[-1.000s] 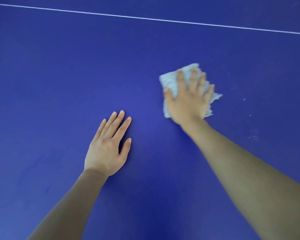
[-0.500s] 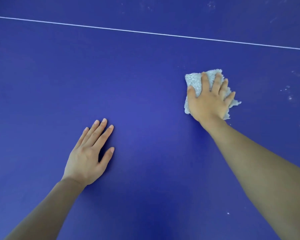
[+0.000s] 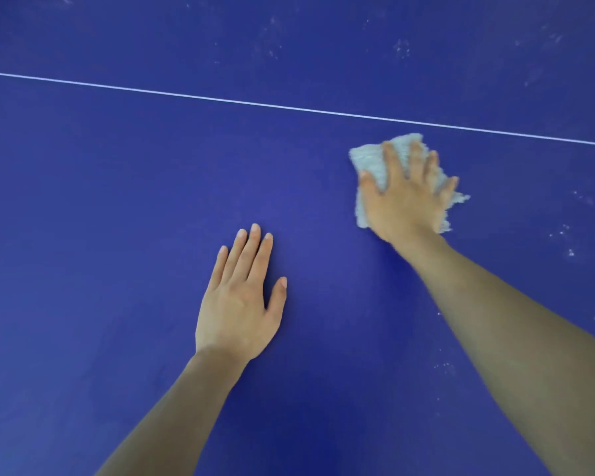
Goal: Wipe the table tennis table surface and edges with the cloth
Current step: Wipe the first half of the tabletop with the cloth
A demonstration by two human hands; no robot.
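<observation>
In the head view, just on our side of the thin white painted line (image 3: 220, 99), our right grip (image 3: 406, 197) lies flat on the crumpled pale grey-blue terry cloth (image 3: 371, 159). Its fingers are straight and spread, pressing the cloth onto the dark blue tabletop (image 3: 117, 201) rather than clutching it. The cloth sits under the palm, with ragged edges showing past the fingertips and at both sides. Our left grip (image 3: 241, 304) rests released, palm down, on bare tabletop nearer to us and to the left; it holds nothing, and we judge it to be a brace. Faint white specks (image 3: 564, 235) dot the surface to the right of the cloth and beyond the line, so we judge the wiping far from done. To do this stroke well we should press evenly through the whole palm, overlap each pass, carry the cloth toward those specks, and mind that it does not bunch or slip from under the fingers. No table edge is in view.
</observation>
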